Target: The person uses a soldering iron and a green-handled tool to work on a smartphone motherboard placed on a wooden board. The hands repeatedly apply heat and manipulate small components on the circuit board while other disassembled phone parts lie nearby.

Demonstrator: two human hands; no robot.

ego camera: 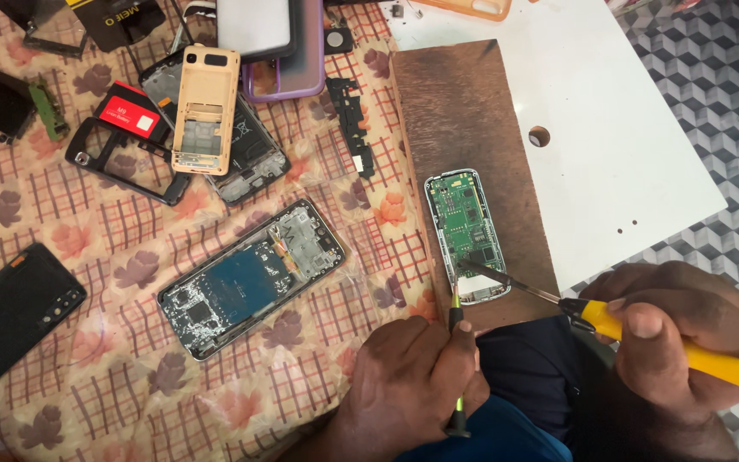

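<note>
**Bench layout around the opened handset**

A small circuit board in its frame (466, 235) lay on a wooden board (464, 120), which rested partly over a flat panel (609, 111) to its right. The left hand (412, 376) held a thin tool (455, 359) at the circuit board's near left edge; the right hand (686, 342) brought a soldering iron (558, 299) in from the right. Left of the wooden board lay an opened smartphone (250, 278), with loose phone frames (207, 107) behind it.
</note>
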